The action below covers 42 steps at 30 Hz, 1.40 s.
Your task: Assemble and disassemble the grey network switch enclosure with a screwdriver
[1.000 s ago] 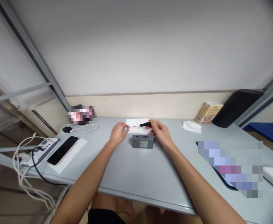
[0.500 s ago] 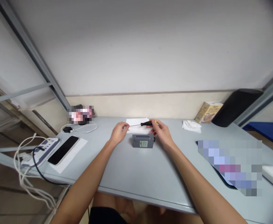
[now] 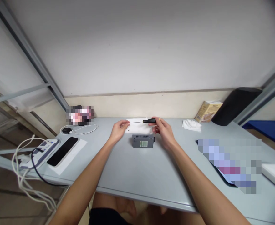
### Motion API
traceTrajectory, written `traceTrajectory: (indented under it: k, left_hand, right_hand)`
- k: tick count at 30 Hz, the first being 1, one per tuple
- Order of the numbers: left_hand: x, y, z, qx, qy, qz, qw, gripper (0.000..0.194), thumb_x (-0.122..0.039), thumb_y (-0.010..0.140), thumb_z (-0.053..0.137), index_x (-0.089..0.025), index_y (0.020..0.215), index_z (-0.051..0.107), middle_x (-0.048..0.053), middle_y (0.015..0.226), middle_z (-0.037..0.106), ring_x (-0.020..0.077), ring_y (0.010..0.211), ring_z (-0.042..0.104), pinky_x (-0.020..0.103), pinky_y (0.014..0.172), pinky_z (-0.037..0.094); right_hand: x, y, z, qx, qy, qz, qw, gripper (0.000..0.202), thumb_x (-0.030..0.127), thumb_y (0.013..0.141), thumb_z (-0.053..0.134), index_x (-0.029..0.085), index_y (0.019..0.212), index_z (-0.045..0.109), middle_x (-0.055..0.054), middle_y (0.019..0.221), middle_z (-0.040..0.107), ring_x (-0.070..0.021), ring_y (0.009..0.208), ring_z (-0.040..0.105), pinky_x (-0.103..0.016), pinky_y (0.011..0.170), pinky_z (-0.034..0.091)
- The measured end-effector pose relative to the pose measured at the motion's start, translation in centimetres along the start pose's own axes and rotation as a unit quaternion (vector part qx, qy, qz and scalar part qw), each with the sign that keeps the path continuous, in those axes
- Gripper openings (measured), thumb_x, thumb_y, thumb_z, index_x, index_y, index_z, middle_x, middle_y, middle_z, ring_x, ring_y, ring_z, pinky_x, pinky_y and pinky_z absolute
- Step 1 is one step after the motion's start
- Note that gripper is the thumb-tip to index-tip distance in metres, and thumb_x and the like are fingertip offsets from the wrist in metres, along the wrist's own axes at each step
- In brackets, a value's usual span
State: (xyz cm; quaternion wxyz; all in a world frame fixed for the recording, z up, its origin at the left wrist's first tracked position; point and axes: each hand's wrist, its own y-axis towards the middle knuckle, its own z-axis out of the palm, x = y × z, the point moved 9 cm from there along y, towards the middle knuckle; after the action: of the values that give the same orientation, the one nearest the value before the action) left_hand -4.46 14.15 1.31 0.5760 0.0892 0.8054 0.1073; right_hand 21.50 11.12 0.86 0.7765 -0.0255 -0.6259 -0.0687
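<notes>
A screwdriver [image 3: 149, 121] with a black handle lies level in my right hand [image 3: 163, 130], its thin shaft pointing left. The fingertips of my left hand [image 3: 119, 129] pinch together at the shaft's tip; anything small between them is too tiny to make out. Below the two hands a dark grey metal box [image 3: 143, 141] rests on the table, with a row of vent slots, a pale label and a black knob on its right end. White paper [image 3: 137, 127] lies behind the box, under the screwdriver, with a small dark speck on it near my left fingers.
To the left are a phone [image 3: 63, 151] on paper, a power strip [image 3: 42, 153] and loose cables. A crumpled tissue [image 3: 191, 125], a yellow carton [image 3: 209, 111] and a black cylinder-like object [image 3: 237, 106] stand at the back right. A blurred-out flat item [image 3: 228, 165] lies at the right.
My right hand has shifted its grip toward the back of the screwdriver handle, and the screwdriver is raised slightly. My left hand stays at the tip. The view has shifted a little.
</notes>
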Motion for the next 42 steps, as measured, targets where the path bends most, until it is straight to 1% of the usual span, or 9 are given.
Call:
traceTrajectory:
  k: [3,5,8,13,15,18,24,30,42]
  left_hand:
    - [-0.9,-0.1,0.2,0.009,-0.019,0.02,1.0,0.037,-0.045,0.086,0.075,-0.015,0.108,0.075,0.01,0.103,0.077,0.0189,0.089,0.069,0.032,0.083,0.057]
    - [-1.8,-0.3,-0.1,-0.004,-0.018,0.037,0.999,0.041,-0.045,0.087,0.074,-0.016,0.116,0.073,0.01,0.105,0.075,0.0183,0.091,0.068,0.031,0.082,0.056]
    - [-2.9,-0.5,-0.4,-0.011,-0.021,0.035,0.999,0.035,-0.043,0.088,0.07,-0.016,0.111,0.073,0.01,0.103,0.074,0.0178,0.089,0.067,0.03,0.081,0.055]
    - [-4.0,-1.3,0.3,0.064,-0.067,-0.009,0.996,0.025,-0.037,0.085,0.068,-0.017,0.099,0.075,0.004,0.08,0.068,0.0168,0.075,0.062,0.03,0.073,0.05]
    - [-4.7,-1.8,0.7,0.095,-0.086,-0.011,0.992,0.023,-0.036,0.084,0.068,-0.018,0.097,0.075,0.001,0.071,0.062,0.0158,0.07,0.057,0.03,0.069,0.046]
    - [-5.6,-2.6,1.9,0.169,-0.078,-0.011,0.983,0.022,-0.035,0.084,0.067,-0.019,0.096,0.074,-0.002,0.068,0.053,0.0145,0.066,0.05,0.028,0.064,0.04]
    - [-6.9,-3.4,2.9,0.21,-0.034,0.007,0.977,0.018,-0.03,0.081,0.065,-0.015,0.09,0.07,-0.002,0.071,0.051,0.0131,0.069,0.046,0.027,0.067,0.035]
    - [-6.7,-4.0,3.9,0.274,-0.033,-0.003,0.961,0.021,-0.025,0.081,0.063,-0.015,0.097,0.072,-0.002,0.075,0.049,0.0131,0.071,0.045,0.028,0.068,0.032]
    - [-6.6,-4.0,4.1,0.293,-0.054,-0.003,0.954,0.024,-0.025,0.076,0.067,-0.016,0.098,0.072,-0.001,0.079,0.051,0.0155,0.077,0.047,0.029,0.072,0.034]
  right_hand:
    - [0.9,0.0,-0.2,-0.013,0.013,-0.024,1.0,0.064,0.076,0.077,0.072,0.023,0.112,0.072,-0.004,0.083,0.077,-0.0134,0.058,0.054,-0.029,0.057,0.041]
    - [1.8,0.0,-0.5,-0.024,0.014,-0.052,0.998,0.061,0.076,0.08,0.07,0.023,0.11,0.072,-0.003,0.08,0.075,-0.0127,0.057,0.053,-0.029,0.057,0.041]
    - [3.6,-0.3,-1.4,-0.05,0.011,-0.105,0.993,0.056,0.075,0.085,0.066,0.024,0.106,0.07,-0.001,0.074,0.069,-0.0122,0.055,0.052,-0.029,0.055,0.039]
    - [6.8,-1.4,-3.0,-0.108,0.007,-0.188,0.976,0.05,0.073,0.092,0.061,0.024,0.098,0.068,0.002,0.062,0.058,-0.0126,0.052,0.049,-0.029,0.054,0.038]
    - [7.9,-1.9,-3.0,-0.109,0.0,-0.217,0.97,0.048,0.07,0.094,0.061,0.023,0.095,0.069,0.002,0.06,0.055,-0.0132,0.053,0.049,-0.029,0.054,0.039]
    - [8.9,-2.5,-2.5,-0.097,-0.025,-0.246,0.964,0.047,0.069,0.096,0.06,0.022,0.09,0.069,0.003,0.058,0.054,-0.0134,0.053,0.05,-0.028,0.054,0.04]
    - [9.4,-3.2,-1.4,-0.073,-0.056,-0.265,0.96,0.051,0.071,0.094,0.062,0.021,0.084,0.068,0.004,0.056,0.052,-0.0113,0.049,0.05,-0.025,0.049,0.039]
    - [9.9,-3.7,-1.1,-0.077,-0.06,-0.263,0.96,0.056,0.076,0.09,0.063,0.021,0.081,0.066,0.004,0.058,0.053,-0.0098,0.046,0.052,-0.023,0.046,0.039]
    - [8.8,-4.1,0.8,-0.026,-0.099,-0.244,0.964,0.049,0.069,0.094,0.064,0.02,0.088,0.07,0.003,0.059,0.058,-0.0107,0.053,0.056,-0.024,0.053,0.042]
